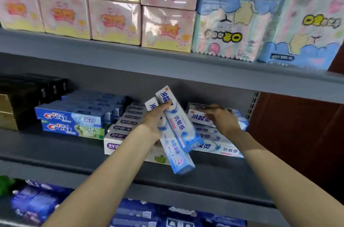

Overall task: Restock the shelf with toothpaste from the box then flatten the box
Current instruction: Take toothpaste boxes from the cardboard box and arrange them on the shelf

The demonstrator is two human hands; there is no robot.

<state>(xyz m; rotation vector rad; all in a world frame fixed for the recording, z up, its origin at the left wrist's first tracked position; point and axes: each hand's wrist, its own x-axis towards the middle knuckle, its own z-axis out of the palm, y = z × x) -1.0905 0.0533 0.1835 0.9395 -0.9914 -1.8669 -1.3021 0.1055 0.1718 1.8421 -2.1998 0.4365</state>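
- The toothpaste cartons (178, 128) in the left hand (155, 120) are looking like glossy printed cardboard, smooth-faced.
- The stacked cartons (214, 139) under the right hand (221, 120) are showing the same slick card finish.
- The shelf (130, 176) is appearing as matt grey painted metal.
- The tissue packs (115, 20) above are glinting through shiny plastic wrap.
- The side panel (297, 133) is reading as dark reddish wood, smooth.

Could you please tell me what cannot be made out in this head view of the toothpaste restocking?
- Supply box: outside the head view, so its contents are unknown.
- Right hand on the stacked toothpaste: fingertips blurred, grip unclear.
- Left hand holds two toothpaste cartons; a third may hide behind.
- Bottom shelf packs: blurred, unreadable.
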